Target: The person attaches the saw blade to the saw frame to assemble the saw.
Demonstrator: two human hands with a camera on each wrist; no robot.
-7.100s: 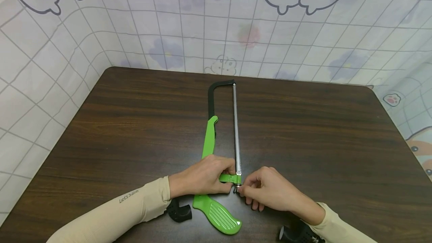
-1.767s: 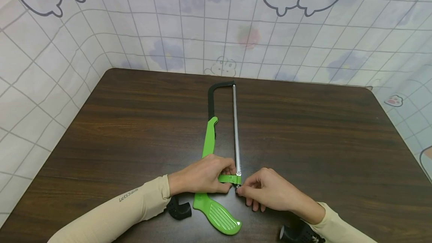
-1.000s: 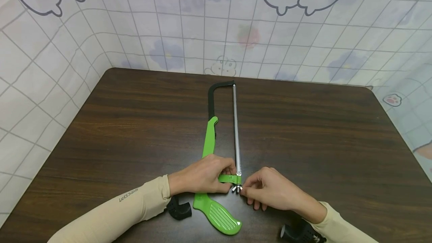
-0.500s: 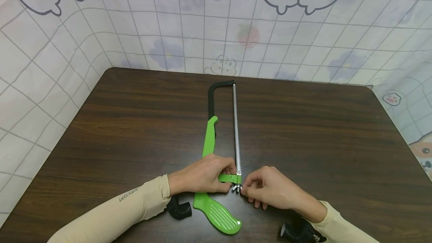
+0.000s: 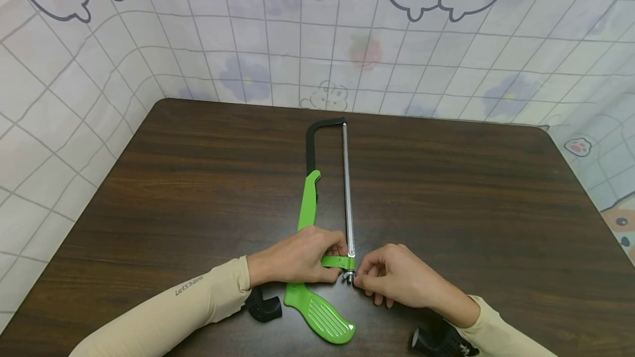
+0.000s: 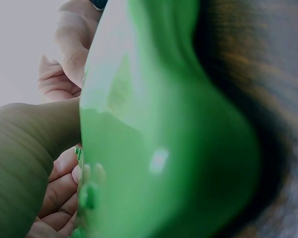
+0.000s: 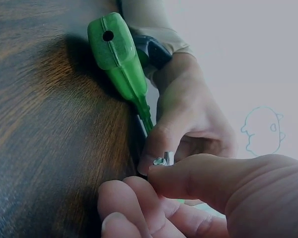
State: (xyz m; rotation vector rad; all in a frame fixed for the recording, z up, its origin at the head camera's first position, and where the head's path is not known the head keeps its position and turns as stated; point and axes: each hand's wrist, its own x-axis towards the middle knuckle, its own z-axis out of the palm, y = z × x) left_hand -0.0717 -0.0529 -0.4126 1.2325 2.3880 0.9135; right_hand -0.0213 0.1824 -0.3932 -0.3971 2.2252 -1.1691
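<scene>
A hacksaw (image 5: 308, 203) with a green handle and black front frame lies on the table, its silver blade (image 5: 347, 191) to the right. My left hand (image 5: 302, 255) grips the frame near the green blade bracket (image 5: 338, 262). At the bracket's near end sits a small metal wing nut (image 5: 349, 277). My right hand (image 5: 397, 277) has its thumb and fingertips at that wing nut, pinching its side. The right wrist view shows the wing nut (image 7: 164, 158) just beyond the thumb tip. Much of the left wrist view is filled by the green handle (image 6: 154, 124).
The dark wooden table (image 5: 471, 197) reaches back to a white grid-patterned curtain (image 5: 278, 32). Black wrist devices, one at the left wrist (image 5: 263, 308) and one at the right (image 5: 441, 340), hang close to the tabletop.
The wing nut's wings have turned to a different angle under my right fingertips, which covered more of it earlier. My left hand and the hacksaw have stayed in place.
</scene>
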